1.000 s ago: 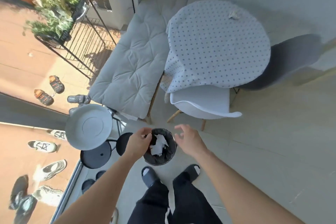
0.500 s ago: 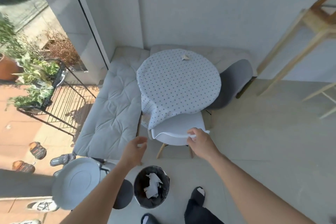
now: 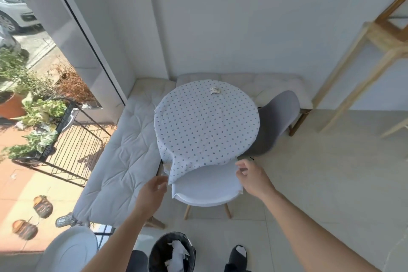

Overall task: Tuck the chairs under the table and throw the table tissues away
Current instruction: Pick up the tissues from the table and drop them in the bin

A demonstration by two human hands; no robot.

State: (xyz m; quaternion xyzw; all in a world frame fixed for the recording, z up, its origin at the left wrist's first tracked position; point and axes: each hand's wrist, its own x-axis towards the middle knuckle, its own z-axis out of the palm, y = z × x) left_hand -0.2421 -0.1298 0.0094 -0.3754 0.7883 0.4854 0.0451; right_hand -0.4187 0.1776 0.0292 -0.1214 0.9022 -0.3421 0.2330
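A round table (image 3: 205,121) wears a white dotted cloth, and one crumpled tissue (image 3: 215,90) lies near its far edge. A white chair (image 3: 205,185) is pushed partly under the near side; a grey chair (image 3: 273,121) sits tucked at the right. Near my feet stands a black bin (image 3: 154,254) holding white tissues (image 3: 176,252). My left hand (image 3: 152,192) hovers by the white chair's left edge, fingers apart and empty. My right hand (image 3: 251,176) hovers at the chair's right edge, fingers loosely curled, holding nothing.
A cushioned bench (image 3: 119,161) runs along the left and back of the table. A black wire plant rack (image 3: 66,143) stands by the glass at the left. A white chair (image 3: 66,249) is at the bottom left, and a wooden frame (image 3: 357,68) stands at the right.
My view has lifted from the bin to the table. Both hands left the bin, empty, and rose to either side of the white chair's back.
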